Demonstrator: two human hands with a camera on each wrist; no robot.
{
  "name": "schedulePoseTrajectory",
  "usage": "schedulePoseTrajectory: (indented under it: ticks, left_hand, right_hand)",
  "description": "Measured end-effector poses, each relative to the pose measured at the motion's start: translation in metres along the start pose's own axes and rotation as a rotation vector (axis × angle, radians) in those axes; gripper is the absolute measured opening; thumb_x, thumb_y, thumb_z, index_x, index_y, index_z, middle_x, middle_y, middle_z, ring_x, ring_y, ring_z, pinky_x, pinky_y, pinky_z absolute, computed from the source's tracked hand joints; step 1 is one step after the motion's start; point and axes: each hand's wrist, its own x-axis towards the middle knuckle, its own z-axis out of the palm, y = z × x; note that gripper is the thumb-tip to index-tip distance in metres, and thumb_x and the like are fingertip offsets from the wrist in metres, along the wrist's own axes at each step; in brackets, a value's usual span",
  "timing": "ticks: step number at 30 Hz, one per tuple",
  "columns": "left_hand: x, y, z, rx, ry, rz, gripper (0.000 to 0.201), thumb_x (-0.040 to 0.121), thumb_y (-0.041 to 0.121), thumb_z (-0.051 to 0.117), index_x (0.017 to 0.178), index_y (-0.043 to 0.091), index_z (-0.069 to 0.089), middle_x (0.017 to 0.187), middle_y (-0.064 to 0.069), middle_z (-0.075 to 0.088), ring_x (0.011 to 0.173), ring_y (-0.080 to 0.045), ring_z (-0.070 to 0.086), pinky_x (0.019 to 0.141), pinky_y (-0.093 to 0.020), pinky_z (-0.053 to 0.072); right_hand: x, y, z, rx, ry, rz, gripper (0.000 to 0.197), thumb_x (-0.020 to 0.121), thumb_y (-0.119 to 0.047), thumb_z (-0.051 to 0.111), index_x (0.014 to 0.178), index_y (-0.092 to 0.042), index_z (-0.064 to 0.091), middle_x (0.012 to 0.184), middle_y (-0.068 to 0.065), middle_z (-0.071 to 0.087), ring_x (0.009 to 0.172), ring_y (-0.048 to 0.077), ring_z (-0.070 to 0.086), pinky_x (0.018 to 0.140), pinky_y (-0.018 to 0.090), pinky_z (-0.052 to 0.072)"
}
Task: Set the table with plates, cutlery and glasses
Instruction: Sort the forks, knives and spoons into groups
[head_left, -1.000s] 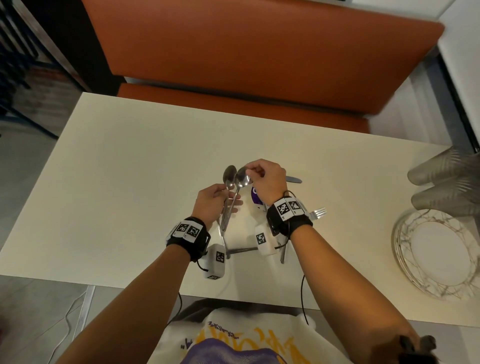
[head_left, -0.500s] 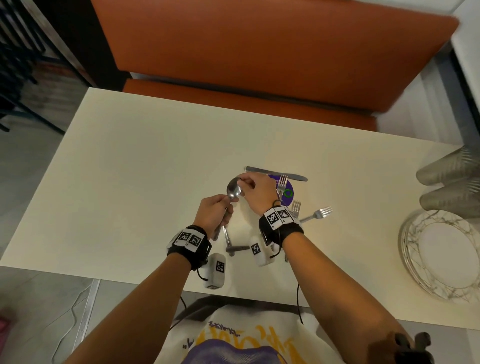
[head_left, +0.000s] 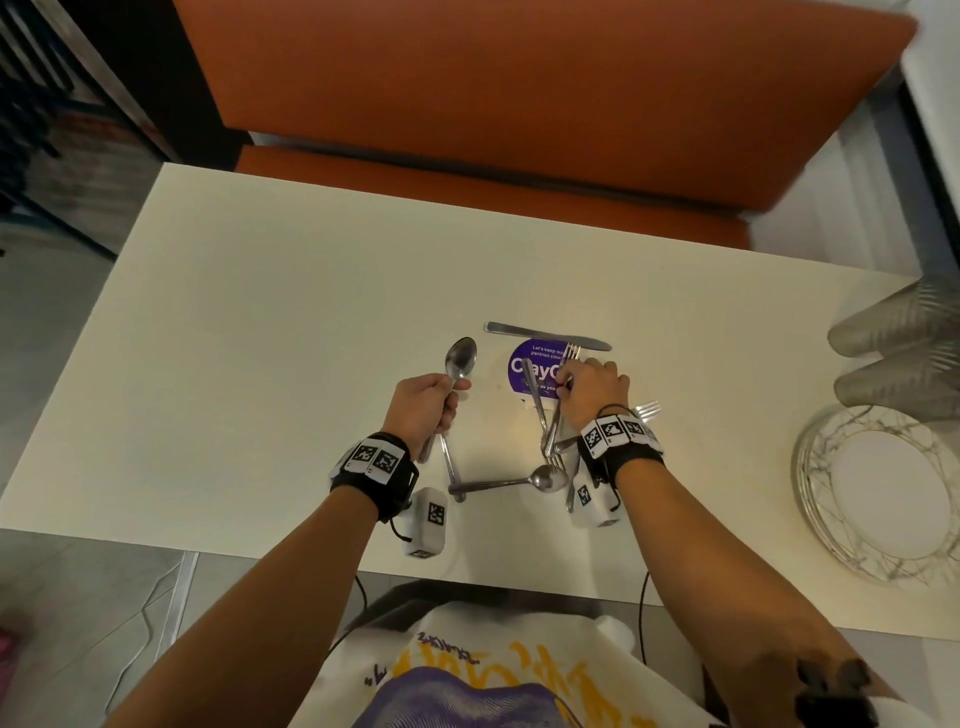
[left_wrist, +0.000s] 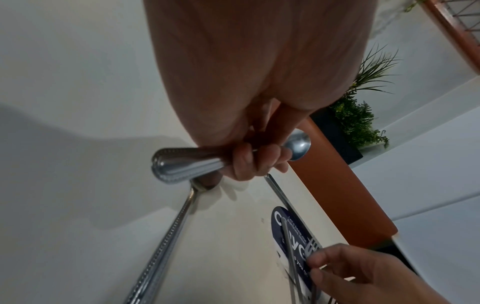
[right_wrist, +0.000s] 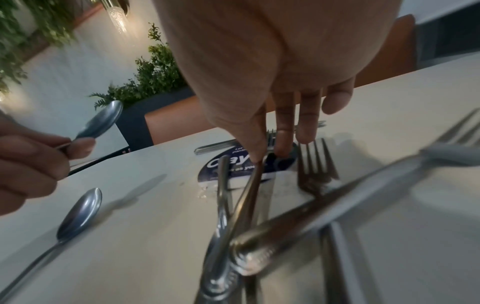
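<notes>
The cream table stands before an orange bench; green plants line a white wall behind. The left hand grips a spoon above the table; the right hand pinches a fork in the cutlery pile beside a purple sticker; plates and glasses wait at the right edge.

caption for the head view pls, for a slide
Left hand grips a spoon; right hand picks at a fork in the cutlery pile.
</notes>
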Motion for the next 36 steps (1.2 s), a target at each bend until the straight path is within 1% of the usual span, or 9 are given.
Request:
schedulePoseTrajectory:
  ticks: [7,13,16,20,25,28,30,33,36]
  left_hand:
    - [0.0,-0.002,0.003,-0.017,0.006,-0.016,0.03,0.107,0.008,0.045,0.103,0.0,0.073,0.069,-0.005,0.055,0.053,-0.014,0.044,0.048,-0.024,0.035]
    - [0.0,-0.004,0.001,-0.01,-0.001,-0.023,0.029,0.106,0.009,0.046,0.105,0.001,0.074,0.068,-0.003,0.057,0.054,-0.014,0.046,0.05,-0.026,0.037]
    - [0.0,-0.005,-0.002,-0.014,0.007,-0.021,0.03,0.106,0.009,0.046,0.106,0.0,0.074,0.07,-0.005,0.058,0.055,-0.015,0.047,0.051,-0.027,0.037]
    - [-0.001,-0.006,-0.009,-0.055,0.035,-0.028,0.029,0.104,0.004,0.045,0.103,-0.002,0.073,0.071,-0.007,0.058,0.056,-0.016,0.046,0.049,-0.025,0.036]
    - [-0.007,-0.006,-0.02,-0.072,0.11,-0.04,0.03,0.101,-0.001,0.043,0.1,-0.006,0.072,0.069,-0.008,0.059,0.053,-0.015,0.043,0.047,-0.022,0.035]
    - [-0.01,-0.008,-0.028,-0.045,0.141,-0.016,0.029,0.099,-0.001,0.044,0.1,-0.005,0.073,0.069,-0.007,0.062,0.053,-0.017,0.046,0.051,-0.027,0.039]
    - [-0.012,-0.012,-0.038,-0.066,0.17,-0.012,0.028,0.1,0.0,0.044,0.101,-0.003,0.073,0.07,-0.007,0.062,0.054,-0.017,0.049,0.053,-0.029,0.042]
    - [-0.013,-0.015,-0.038,-0.044,0.169,-0.016,0.028,0.104,0.003,0.044,0.105,-0.002,0.072,0.073,-0.007,0.061,0.056,-0.017,0.053,0.054,-0.031,0.045]
    - [-0.015,-0.021,-0.046,-0.027,0.184,-0.032,0.03,0.106,0.005,0.043,0.105,0.0,0.072,0.073,-0.005,0.061,0.056,-0.017,0.054,0.054,-0.033,0.044]
  right_hand:
    - [-0.014,0.019,0.005,-0.027,0.005,0.061,0.014,0.091,-0.026,0.064,0.103,-0.022,0.07,0.111,0.003,0.065,0.111,0.027,0.053,0.096,0.043,0.042]
    - [-0.024,0.025,0.006,-0.063,-0.005,0.128,0.019,0.089,-0.024,0.064,0.107,-0.021,0.071,0.118,0.007,0.06,0.114,0.029,0.051,0.099,0.045,0.045]
    - [-0.027,0.021,0.005,-0.02,0.045,0.14,0.019,0.085,-0.023,0.067,0.103,-0.022,0.071,0.119,0.009,0.055,0.114,0.029,0.049,0.099,0.043,0.045]
    - [-0.029,-0.009,0.005,0.126,0.102,-0.011,0.008,0.087,-0.022,0.065,0.093,-0.022,0.07,0.105,0.001,0.06,0.105,0.025,0.053,0.09,0.037,0.047]
    - [-0.028,-0.064,0.022,0.292,-0.067,-0.257,0.011,0.09,-0.017,0.062,0.093,-0.024,0.071,0.096,-0.007,0.066,0.094,0.015,0.06,0.088,0.034,0.054]
    - [-0.029,-0.093,0.032,0.31,-0.151,-0.277,0.012,0.092,-0.02,0.061,0.102,-0.02,0.069,0.102,-0.001,0.066,0.096,0.018,0.062,0.088,0.034,0.054]
    - [-0.028,-0.11,0.04,0.321,-0.188,-0.259,0.023,0.092,-0.026,0.066,0.112,-0.017,0.065,0.107,0.002,0.065,0.098,0.019,0.061,0.088,0.035,0.054]
    - [-0.027,-0.12,0.046,0.344,-0.161,-0.222,0.039,0.093,-0.036,0.065,0.127,-0.02,0.055,0.111,0.004,0.063,0.101,0.021,0.06,0.089,0.038,0.053]
    - [-0.025,-0.132,0.051,0.286,-0.15,-0.243,0.031,0.096,-0.028,0.059,0.126,-0.019,0.056,0.115,0.006,0.059,0.105,0.024,0.056,0.087,0.036,0.049]
